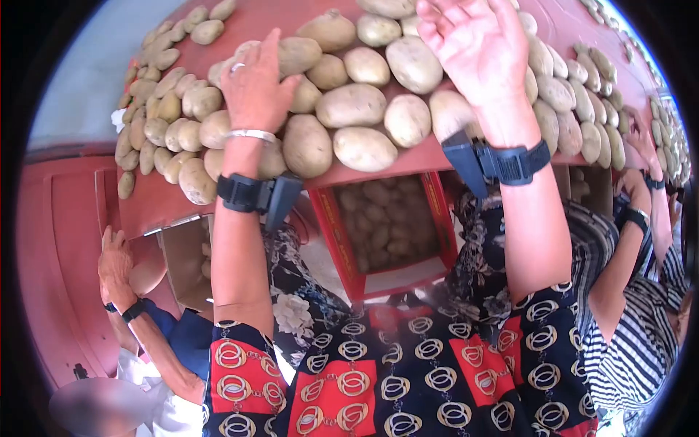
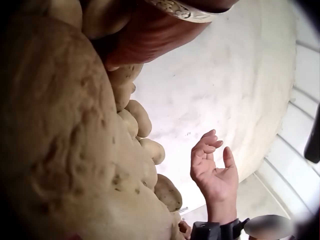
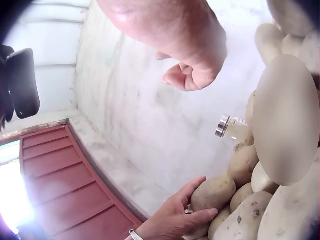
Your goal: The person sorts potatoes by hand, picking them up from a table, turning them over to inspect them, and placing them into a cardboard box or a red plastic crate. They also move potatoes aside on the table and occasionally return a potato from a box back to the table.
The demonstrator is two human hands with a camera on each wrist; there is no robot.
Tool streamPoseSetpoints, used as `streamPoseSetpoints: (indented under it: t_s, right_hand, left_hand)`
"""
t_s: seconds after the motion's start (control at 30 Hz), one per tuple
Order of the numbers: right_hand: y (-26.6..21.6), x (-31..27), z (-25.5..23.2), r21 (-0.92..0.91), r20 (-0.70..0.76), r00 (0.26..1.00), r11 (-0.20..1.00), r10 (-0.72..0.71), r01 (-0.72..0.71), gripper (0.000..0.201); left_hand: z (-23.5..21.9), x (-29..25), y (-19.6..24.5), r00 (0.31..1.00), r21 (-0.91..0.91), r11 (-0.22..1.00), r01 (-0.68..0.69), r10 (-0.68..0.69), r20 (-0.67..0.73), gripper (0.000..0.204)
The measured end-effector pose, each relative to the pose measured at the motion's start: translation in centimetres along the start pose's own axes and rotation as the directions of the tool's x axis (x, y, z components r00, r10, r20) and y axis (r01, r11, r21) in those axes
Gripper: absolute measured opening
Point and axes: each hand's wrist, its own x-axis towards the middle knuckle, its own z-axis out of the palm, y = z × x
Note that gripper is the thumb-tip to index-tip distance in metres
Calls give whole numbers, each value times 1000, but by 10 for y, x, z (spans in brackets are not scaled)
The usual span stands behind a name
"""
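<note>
The right wrist view shows a small clear container with a silver cap (image 3: 231, 127) beside the potatoes, which cannot be made out in the head view. The head view shows pale tan oval potatoes (image 1: 351, 105) in rows and piles on the red bench (image 1: 273, 14), with more inside the red-edged cardboard box (image 1: 437, 207) below. The left hand (image 1: 256, 91), wearing a silver bangle (image 1: 250, 135), has its grip spread over the potatoes, one lying between thumb and forefinger; the dim left wrist view seems to show its fingertips against them. The right hand (image 1: 477, 62) is raised palm-up, its grip loose, fingers slightly bent and holding nothing. Lettering on the box's red edges is too small to read.
</note>
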Motion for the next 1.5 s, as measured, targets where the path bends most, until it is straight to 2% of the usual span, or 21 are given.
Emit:
streamPoseSetpoints:
  t_s: [0.07, 0.2, 0.33, 0.4, 0.47, 0.53, 0.57, 0.63, 0.67, 0.73, 0.77, 0.87, 1.0, 1.07, 1.13, 1.23, 1.27, 1.33, 1.4, 1.47, 1.5]
  right_hand:
    - [2, -6, -1, 0, -35, 999, 1000, 8, -8, 32]
    - [-5, 0, -4, -17, 2, 1000, 1000, -14, 15, 31]
    - [-6, 3, -7, -40, 2, 1000, 999, -26, 26, 31]
    - [-7, 0, -6, -37, -4, 999, 999, -39, 39, 31]
    - [-9, 0, -5, -32, -9, 999, 999, -42, 42, 32]
    - [-9, 0, -5, -32, -9, 999, 999, -39, 39, 32]
    - [-8, -1, -4, -26, -8, 999, 999, -38, 38, 32]
    - [-7, -1, -5, -18, -7, 999, 999, -38, 38, 33]
    - [-7, -1, -5, -16, -3, 999, 999, -37, 37, 33]
    - [-9, -1, -8, -8, -2, 1000, 999, -31, 31, 34]
    - [-6, 0, -8, -1, 0, 1000, 1000, -25, 25, 34]
    - [-8, 6, -17, 23, 47, 999, 1000, -4, 3, 35]
    - [-8, 13, -32, 81, 187, 981, 994, 60, -76, 37]
    - [-11, 17, -37, 90, 220, 973, 992, 72, -94, 36]
    - [-8, 12, -32, 95, 234, 968, 989, 87, -112, 36]
    - [-3, 9, -19, 35, 75, 995, 997, 68, -71, 35]
    - [-2, 8, -18, 38, 82, 994, 997, 67, -70, 35]
    - [-2, 8, -16, 31, 57, 996, 997, 63, -65, 35]
    - [-1, 10, -15, 38, 62, 996, 997, 63, -66, 35]
    - [1, 7, -17, 29, 48, 997, 997, 65, -67, 34]
    - [2, 8, -17, 17, 31, 998, 998, 61, -62, 34]
  left_hand:
    - [7, -2, -11, 993, 0, 994, -111, 111, -50, 66]
    - [0, 0, -4, 994, -96, 992, -76, 68, -83, 61]
    - [-11, -6, -2, 992, -476, 879, 20, -77, -100, 53]
    - [-19, -12, 6, 962, -910, 412, 43, -262, -73, 55]
    - [-29, -20, 10, 960, -933, 359, 18, -268, -84, 53]
    - [-35, -34, 10, 983, -970, -169, 176, -21, 182, 61]
    - [-38, -37, 14, 968, -958, -163, 235, 130, 216, 65]
    - [-38, -52, 35, 930, -917, -189, 352, 186, 318, 79]
    - [-39, -62, 42, 842, -841, -179, 511, 302, 447, 78]
    - [-45, -76, 61, 713, -839, -62, 541, 564, 417, 64]
    - [-51, -75, 64, 527, -800, 99, 592, 703, 477, 47]
    - [-27, -100, 82, 555, -934, 357, 28, 771, 311, 44]
    - [-7, -116, 88, 606, -833, 549, -59, 683, 408, 42]
    - [-4, -116, 85, 499, -774, 626, -99, 704, 506, 41]
    - [-4, -114, 81, 549, -791, 607, -72, 687, 477, 40]
    - [-13, -98, 78, 546, -929, 346, 135, 756, 361, 34]
    - [-20, -93, 75, 550, -927, 351, 131, 753, 363, 34]
    - [-43, -79, 68, 553, -900, 253, 356, 719, 421, 32]
    - [-58, -68, 47, 650, -864, 149, 481, 601, 465, 33]
    - [-60, -64, 24, 906, -952, 65, 300, 292, 306, 35]
    - [-54, -61, 15, 981, -960, 236, 152, 86, 176, 38]
